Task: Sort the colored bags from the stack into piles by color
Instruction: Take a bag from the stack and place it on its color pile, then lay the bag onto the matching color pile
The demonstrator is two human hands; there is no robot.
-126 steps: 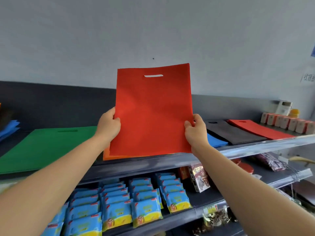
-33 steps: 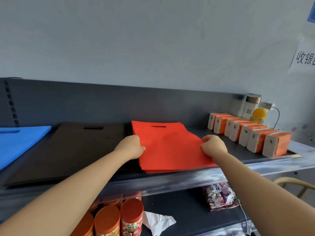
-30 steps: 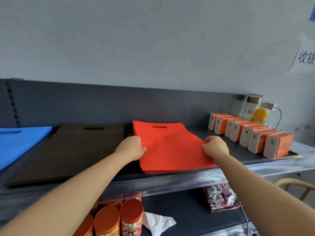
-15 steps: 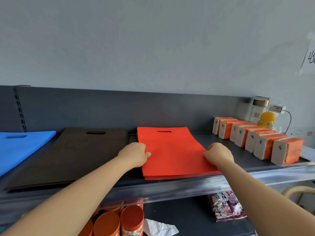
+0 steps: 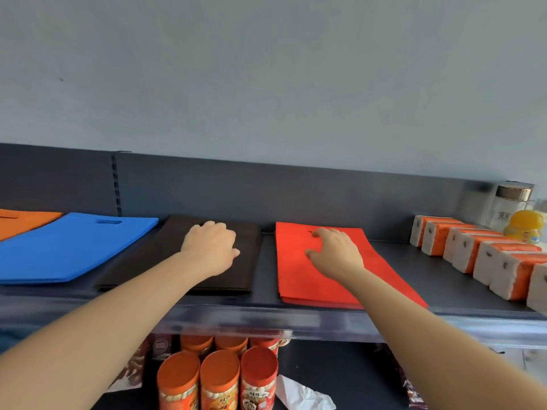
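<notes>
We judge this to be the close of a placing step: the red pile lies flat on the shelf, its top bag squared with those beneath, and our right hand rests palm down on it. The fingers of that hand are spread and nearly straight, reaching towards the handle slot at the far end of the red pile, with the thumb out to the left; they hold nothing, they only press on the fabric. So the bag is under the fingers, not between them

Just left of the red pile, across a bare strip of shelf, lies the black pile, and our left hand rests on its far half with the fingers loosely bent over the cloth; we see nothing pinched there. Further left of the red pile come the blue pile and then a corner of the orange pile. To the right of the red pile stands a row of tissue packs

The mixed stack is out of view. The next move, as we read it, calls for lifting both hands straight up so no pile slides, then turning back for another bag
</notes>
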